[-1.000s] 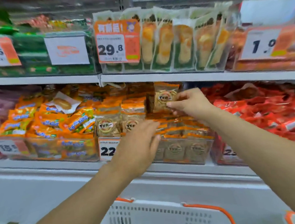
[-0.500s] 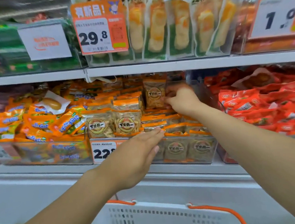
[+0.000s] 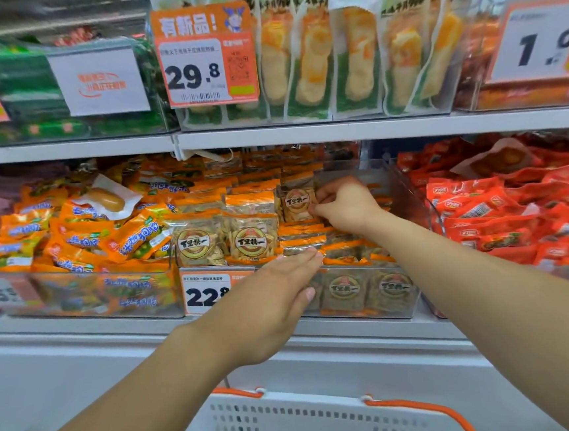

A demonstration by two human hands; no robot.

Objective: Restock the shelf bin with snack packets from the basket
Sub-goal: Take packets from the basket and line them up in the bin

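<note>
A clear shelf bin (image 3: 363, 306) on the middle shelf holds rows of orange-topped snack packets with a round brown logo. My right hand (image 3: 346, 206) reaches deep into the bin and pinches one upright snack packet (image 3: 297, 198) at its right edge, behind the front rows. My left hand (image 3: 270, 302) stretches flat toward the bin's front rim, fingertips touching the tops of the front packets (image 3: 299, 243). A white basket with orange handles (image 3: 328, 417) sits below me at the bottom edge.
A price tag reading 22.8 (image 3: 207, 289) hangs on the bin's front. Left is a bin of orange-and-blue packets (image 3: 82, 240), right a bin of red packets (image 3: 516, 202). The upper shelf (image 3: 303, 134) carries green-and-yellow pouches and a 29.8 tag.
My right hand has carried the packet lower and farther back into the bin. My left hand has flattened out and slid to the front packets. The view has moved closer.
</note>
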